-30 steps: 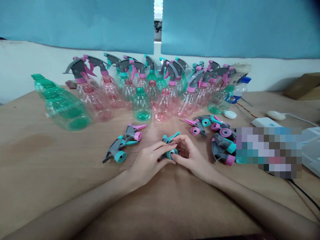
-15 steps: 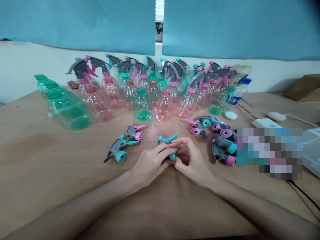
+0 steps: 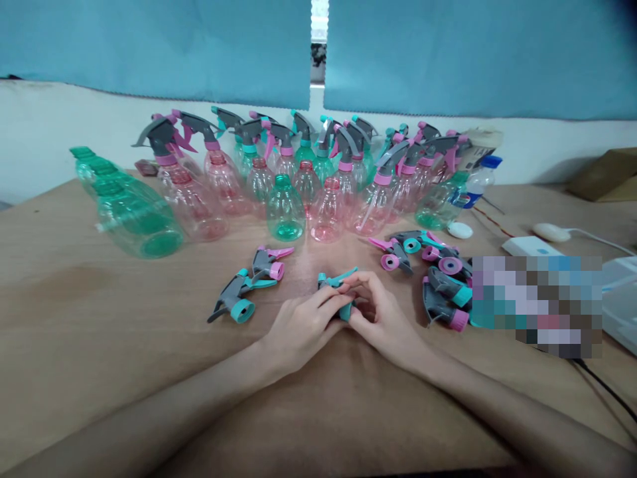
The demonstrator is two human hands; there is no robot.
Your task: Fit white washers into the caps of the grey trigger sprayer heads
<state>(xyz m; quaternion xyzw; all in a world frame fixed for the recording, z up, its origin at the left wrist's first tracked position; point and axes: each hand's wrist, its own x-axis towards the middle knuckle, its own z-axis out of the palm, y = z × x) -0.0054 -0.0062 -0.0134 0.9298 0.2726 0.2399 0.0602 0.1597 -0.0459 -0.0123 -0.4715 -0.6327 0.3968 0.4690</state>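
Observation:
Between my two hands is a grey and teal trigger spray head (image 3: 346,310), its teal trigger and nozzle pointing away from me. My left hand (image 3: 304,326) is closed around its body, which the fingers mostly hide. The fingers of my right hand (image 3: 382,322) pinch the head near its teal collar. Left of my hands lie a teal-collared spray head (image 3: 233,299) and a pink-collared spray head (image 3: 267,263). More loose spray heads (image 3: 448,292) are heaped to the right.
Rows of spray bottles stand at the back, several with heads fitted. An open green bottle (image 3: 285,209) and an open pink bottle (image 3: 327,211) are in front. Green bottles (image 3: 142,226) stand at left. At right are a white disc (image 3: 460,230), a cardboard box (image 3: 608,174) and cables.
Both hands stay in nearly the same place around the spray head. The fingers have shifted slightly and the teal collar has turned a little.

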